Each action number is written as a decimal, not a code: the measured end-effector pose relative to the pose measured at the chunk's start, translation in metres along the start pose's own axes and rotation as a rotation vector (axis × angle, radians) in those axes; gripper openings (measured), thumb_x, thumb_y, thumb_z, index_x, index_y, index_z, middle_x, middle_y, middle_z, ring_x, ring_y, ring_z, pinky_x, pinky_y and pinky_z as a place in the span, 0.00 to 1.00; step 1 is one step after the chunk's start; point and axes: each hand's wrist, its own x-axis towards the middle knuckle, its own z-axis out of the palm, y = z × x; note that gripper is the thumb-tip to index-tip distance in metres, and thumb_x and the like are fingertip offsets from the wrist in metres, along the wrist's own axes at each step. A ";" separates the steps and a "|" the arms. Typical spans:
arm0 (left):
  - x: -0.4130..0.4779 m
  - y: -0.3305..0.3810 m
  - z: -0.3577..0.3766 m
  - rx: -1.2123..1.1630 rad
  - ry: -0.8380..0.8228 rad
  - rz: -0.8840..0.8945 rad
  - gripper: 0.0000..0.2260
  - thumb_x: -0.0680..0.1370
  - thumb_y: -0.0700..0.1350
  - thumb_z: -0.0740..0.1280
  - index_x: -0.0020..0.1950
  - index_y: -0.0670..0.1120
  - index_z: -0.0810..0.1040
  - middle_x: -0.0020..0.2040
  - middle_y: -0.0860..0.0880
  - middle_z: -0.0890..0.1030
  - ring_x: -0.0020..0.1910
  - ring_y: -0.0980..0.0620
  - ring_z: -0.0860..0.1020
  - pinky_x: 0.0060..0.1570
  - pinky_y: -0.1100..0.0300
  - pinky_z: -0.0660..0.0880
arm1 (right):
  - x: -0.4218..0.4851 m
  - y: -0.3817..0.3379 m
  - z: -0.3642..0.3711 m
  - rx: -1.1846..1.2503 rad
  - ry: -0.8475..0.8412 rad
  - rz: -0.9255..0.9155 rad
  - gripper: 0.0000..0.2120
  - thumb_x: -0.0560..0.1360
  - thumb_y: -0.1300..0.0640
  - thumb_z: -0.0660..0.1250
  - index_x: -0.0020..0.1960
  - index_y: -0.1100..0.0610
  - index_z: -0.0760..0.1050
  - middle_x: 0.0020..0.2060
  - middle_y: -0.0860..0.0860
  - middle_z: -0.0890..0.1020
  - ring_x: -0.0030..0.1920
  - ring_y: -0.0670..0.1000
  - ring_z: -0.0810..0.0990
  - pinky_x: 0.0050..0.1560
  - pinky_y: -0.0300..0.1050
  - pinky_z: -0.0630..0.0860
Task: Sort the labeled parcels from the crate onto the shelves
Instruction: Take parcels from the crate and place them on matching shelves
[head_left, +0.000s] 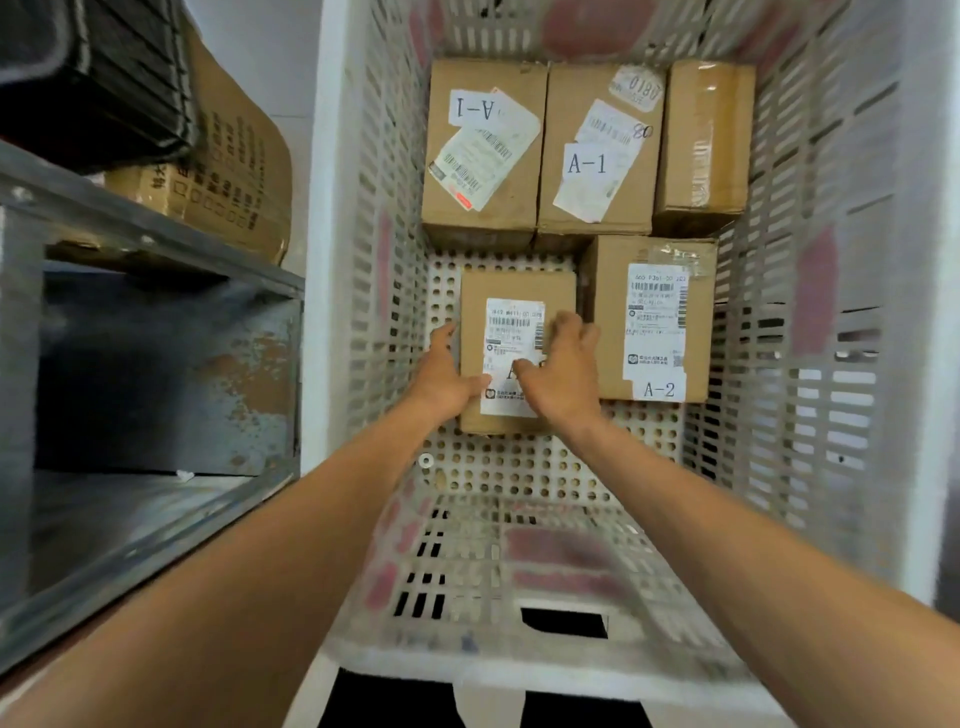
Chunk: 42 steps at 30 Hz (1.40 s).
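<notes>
l grip & r grip both clasping rectangular cardboard box, perforated white plastic crate

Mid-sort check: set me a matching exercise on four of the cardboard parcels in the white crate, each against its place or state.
Things
1. brown cardboard parcel with upside-down A-1 label
2. brown cardboard parcel labelled A-2
3. brown cardboard parcel with clear tape, no label showing
4. brown cardboard parcel with a partly covered label

Places or states
a. far right corner of the white perforated plastic crate
b. gripped between left hand and right hand
c. far left corner
d. right side, just nearer than the far row

Pairs: 1-c, 2-d, 3-a, 4-b.
</notes>
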 end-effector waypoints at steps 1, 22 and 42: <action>0.004 -0.004 0.000 0.021 0.002 0.006 0.40 0.72 0.40 0.74 0.77 0.50 0.54 0.68 0.43 0.73 0.65 0.43 0.73 0.64 0.45 0.71 | 0.001 0.005 0.003 -0.081 0.070 -0.032 0.28 0.71 0.60 0.70 0.66 0.61 0.62 0.61 0.57 0.64 0.61 0.58 0.68 0.58 0.43 0.67; 0.014 -0.017 0.021 -0.286 0.053 0.062 0.45 0.72 0.31 0.70 0.78 0.59 0.51 0.69 0.51 0.74 0.66 0.51 0.73 0.65 0.50 0.72 | 0.022 0.043 0.009 0.446 -0.141 0.130 0.57 0.54 0.70 0.81 0.76 0.52 0.56 0.57 0.45 0.79 0.60 0.49 0.77 0.64 0.54 0.74; -0.211 0.144 -0.078 -0.072 -0.102 0.727 0.47 0.71 0.35 0.74 0.78 0.57 0.47 0.60 0.60 0.73 0.62 0.56 0.73 0.61 0.62 0.71 | -0.167 -0.124 -0.165 0.537 0.241 -0.378 0.50 0.54 0.70 0.81 0.66 0.41 0.62 0.53 0.40 0.81 0.53 0.38 0.80 0.52 0.40 0.79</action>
